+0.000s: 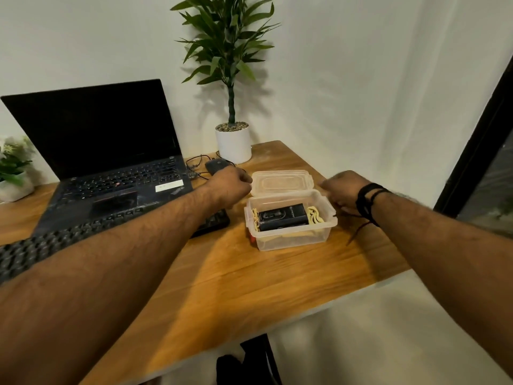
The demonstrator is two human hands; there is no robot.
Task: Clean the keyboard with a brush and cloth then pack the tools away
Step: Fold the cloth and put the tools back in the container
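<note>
A clear plastic box (291, 240) stands on the wooden desk with its hinged lid (281, 182) tipped open behind it. Inside lie a black case (283, 217) and a yellow cloth (315, 215) tucked around it; no brush is visible. My left hand (230, 183) has its fingers curled at the lid's left edge and grips it. My right hand (342, 191), with black cords on the wrist, curls its fingers at the box's right rim, thumb toward the lid. A black keyboard (55, 241) lies at the left, partly under my left forearm.
An open black laptop (105, 140) sits behind the keyboard, with a black mouse (215, 165) and cables beside it. A white pot with a tall plant (234, 144) stands at the back, a small plant (14, 168) at far left. The desk's edge (361, 290) runs close on the right.
</note>
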